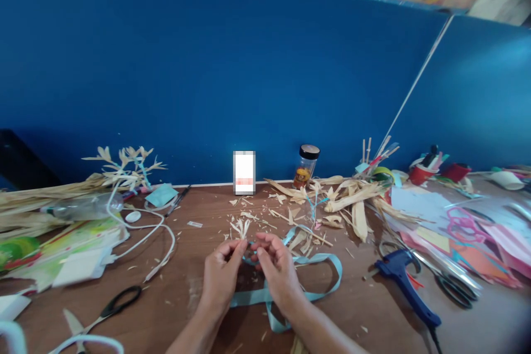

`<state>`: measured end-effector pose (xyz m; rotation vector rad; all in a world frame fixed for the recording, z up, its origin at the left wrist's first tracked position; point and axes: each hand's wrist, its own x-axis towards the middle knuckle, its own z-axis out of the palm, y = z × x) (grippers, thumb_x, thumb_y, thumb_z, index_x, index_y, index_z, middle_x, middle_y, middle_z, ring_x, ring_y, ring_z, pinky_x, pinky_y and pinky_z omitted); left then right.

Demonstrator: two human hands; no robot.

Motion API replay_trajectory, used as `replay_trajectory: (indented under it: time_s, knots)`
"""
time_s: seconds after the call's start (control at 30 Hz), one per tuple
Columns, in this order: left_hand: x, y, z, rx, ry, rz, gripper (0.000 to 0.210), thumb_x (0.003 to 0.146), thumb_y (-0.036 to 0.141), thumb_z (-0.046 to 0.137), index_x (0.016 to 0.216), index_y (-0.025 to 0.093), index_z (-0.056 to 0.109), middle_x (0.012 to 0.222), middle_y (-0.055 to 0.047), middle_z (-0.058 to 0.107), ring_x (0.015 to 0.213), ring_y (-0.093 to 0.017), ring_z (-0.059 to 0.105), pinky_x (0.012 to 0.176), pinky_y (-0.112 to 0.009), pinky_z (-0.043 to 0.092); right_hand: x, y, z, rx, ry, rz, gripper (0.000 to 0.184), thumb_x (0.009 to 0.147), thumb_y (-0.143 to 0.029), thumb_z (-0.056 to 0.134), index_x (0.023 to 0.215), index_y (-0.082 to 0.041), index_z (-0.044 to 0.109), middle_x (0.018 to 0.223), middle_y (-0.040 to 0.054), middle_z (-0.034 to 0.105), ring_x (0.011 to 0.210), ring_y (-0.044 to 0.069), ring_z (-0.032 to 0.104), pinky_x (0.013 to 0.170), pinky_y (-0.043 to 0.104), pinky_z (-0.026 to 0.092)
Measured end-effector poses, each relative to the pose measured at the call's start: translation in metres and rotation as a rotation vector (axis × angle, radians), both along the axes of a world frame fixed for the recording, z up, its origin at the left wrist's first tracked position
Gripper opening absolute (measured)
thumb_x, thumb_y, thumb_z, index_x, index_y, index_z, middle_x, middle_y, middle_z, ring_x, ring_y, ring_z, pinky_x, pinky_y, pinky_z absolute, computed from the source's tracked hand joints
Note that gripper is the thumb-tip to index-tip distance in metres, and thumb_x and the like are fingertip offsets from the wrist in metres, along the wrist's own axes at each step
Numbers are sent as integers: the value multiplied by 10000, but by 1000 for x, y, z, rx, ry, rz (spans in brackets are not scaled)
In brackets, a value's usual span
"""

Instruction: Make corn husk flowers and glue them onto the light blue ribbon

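Note:
Low over the middle of the table, my left hand pinches the base of a small corn husk flower, whose pale petals point up and away. Close beside it, the curled fingers of my right hand grip a light blue ribbon near the flower's base. The ribbon's exact path between the fingertips is partly hidden. Its loose length loops out to the right and runs beneath my wrists. Shreds of dried husk lie just beyond both hands.
Black-handled scissors lie at left beside a white cable. A blue glue gun and more scissors are at right. Dried corn husks, a black-lidded jar and a finished husk-flower branch line the blue partition.

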<state>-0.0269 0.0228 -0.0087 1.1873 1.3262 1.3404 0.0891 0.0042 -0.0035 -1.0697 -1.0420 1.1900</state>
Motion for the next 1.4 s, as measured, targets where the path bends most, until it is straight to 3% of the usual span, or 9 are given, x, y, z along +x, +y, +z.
replay_trajectory:
  time_s: [0.13, 0.3, 0.6, 1.03, 1.27, 1.4]
  knots:
    - [0, -1, 1, 14, 4, 37, 232, 650, 389, 640, 666, 161, 680, 605, 5, 637, 580, -137, 527, 577, -209, 385, 0, 2, -4, 2, -10, -14, 259, 774, -265, 542, 1023, -198, 517, 827, 27, 630, 702, 146, 595, 605, 242, 464]
    - [4, -1, 2, -92, -126, -64, 268, 668, 410, 623, 690, 145, 661, 552, 26, 579, 506, -95, 452, 505, -188, 356, 2, 3, -5, 14, -109, 8, 176, 791, -302, 532, 916, -184, 569, 781, 26, 625, 704, 150, 584, 615, 244, 458]
    - [8, -4, 0, -96, -270, -187, 254, 694, 391, 606, 739, 147, 661, 698, -15, 590, 651, -138, 519, 602, -219, 420, 1, 4, -3, -23, -78, 67, 239, 767, -401, 543, 741, -169, 592, 603, -18, 555, 539, 116, 513, 509, 212, 407]
    - [7, -4, 2, 13, -321, -191, 185, 684, 321, 637, 628, 145, 649, 710, 13, 482, 676, -111, 486, 620, -207, 402, 1, 2, 0, -4, 38, 176, 228, 741, -385, 591, 731, -158, 606, 563, -43, 487, 502, 80, 397, 501, 195, 328]
    - [9, -5, 5, -103, -449, -202, 149, 627, 288, 691, 661, 144, 676, 739, 15, 538, 671, -104, 508, 615, -207, 409, 2, 4, -3, -1, 33, 155, 220, 749, -370, 584, 704, -156, 560, 585, -45, 477, 508, 74, 388, 497, 186, 324]
    - [8, -4, 7, -190, -497, -178, 171, 571, 283, 728, 630, 135, 665, 620, 17, 571, 589, -98, 503, 571, -204, 409, 2, 4, -3, 19, -1, 115, 203, 733, -354, 599, 699, -164, 539, 573, -52, 458, 513, 77, 391, 498, 185, 331]
